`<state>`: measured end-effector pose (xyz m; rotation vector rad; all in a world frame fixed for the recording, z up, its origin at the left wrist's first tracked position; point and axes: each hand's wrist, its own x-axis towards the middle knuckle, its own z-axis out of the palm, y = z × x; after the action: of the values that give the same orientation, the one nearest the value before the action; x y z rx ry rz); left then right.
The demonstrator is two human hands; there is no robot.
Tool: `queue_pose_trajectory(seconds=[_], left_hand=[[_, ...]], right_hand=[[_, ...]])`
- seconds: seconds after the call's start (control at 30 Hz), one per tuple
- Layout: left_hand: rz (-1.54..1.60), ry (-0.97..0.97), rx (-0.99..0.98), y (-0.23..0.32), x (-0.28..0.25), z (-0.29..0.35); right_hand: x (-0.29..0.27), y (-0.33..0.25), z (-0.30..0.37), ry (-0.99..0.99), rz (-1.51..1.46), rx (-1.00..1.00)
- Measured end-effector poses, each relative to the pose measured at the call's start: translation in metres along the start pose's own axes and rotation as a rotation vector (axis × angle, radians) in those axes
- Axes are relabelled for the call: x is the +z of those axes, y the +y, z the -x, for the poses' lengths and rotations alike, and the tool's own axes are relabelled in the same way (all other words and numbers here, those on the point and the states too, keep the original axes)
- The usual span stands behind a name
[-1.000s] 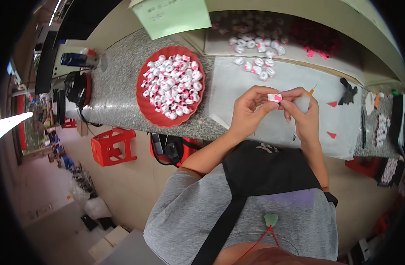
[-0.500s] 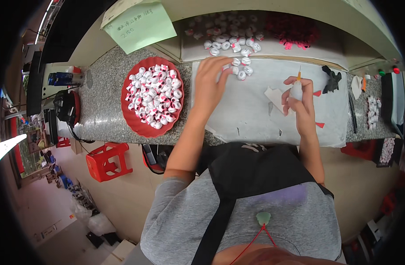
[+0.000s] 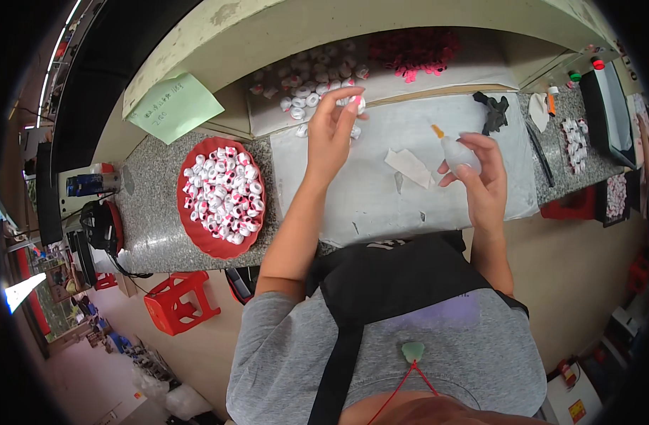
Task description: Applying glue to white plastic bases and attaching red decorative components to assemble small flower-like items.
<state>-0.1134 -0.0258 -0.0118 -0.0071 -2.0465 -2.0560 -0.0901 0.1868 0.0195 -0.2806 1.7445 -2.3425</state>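
Between the thumb and fingers of my left hand [image 3: 331, 134] is a small white piece with pink marks [image 3: 360, 105], held above the white sheet [image 3: 367, 191] that covers the worktop. My right hand [image 3: 486, 177] grips a small whitish squeeze bottle [image 3: 460, 154] with an orange nozzle [image 3: 437, 131], tilted up and to the left. A scrap of white paper [image 3: 409, 167] lies on the sheet, left of the bottle. Just beyond my left hand, several white pieces [image 3: 311, 98] sit loose at the back, partly in the shelf opening.
A red scalloped tray [image 3: 190, 234] at the left holds a heap of white and pink pieces. Bright pink parts [image 3: 416, 57] are piled under the shelf. A crumpled black scrap [image 3: 491, 112] and a black stick [image 3: 540, 154] lie at the right. A red stool [image 3: 179, 304] stands below.
My left hand has picked up a white piece from the loose ones and lifted it. The bottle has tipped from upright toward the left. The whole view has shifted.
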Motion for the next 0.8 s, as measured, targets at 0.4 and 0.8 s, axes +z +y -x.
queue_pose_trajectory(seconds=[0.4, 0.8], left_hand=[[0.497, -0.11, -0.229, 0.025, 0.01, 0.058], [0.519, -0.059, -0.056, 0.033, 0.019, 0.065]], right_hand=[[0.02, -0.004, -0.005, 0.202, -0.194, -0.364], [0.025, -0.006, 0.007, -0.037, 0.197, -0.729]])
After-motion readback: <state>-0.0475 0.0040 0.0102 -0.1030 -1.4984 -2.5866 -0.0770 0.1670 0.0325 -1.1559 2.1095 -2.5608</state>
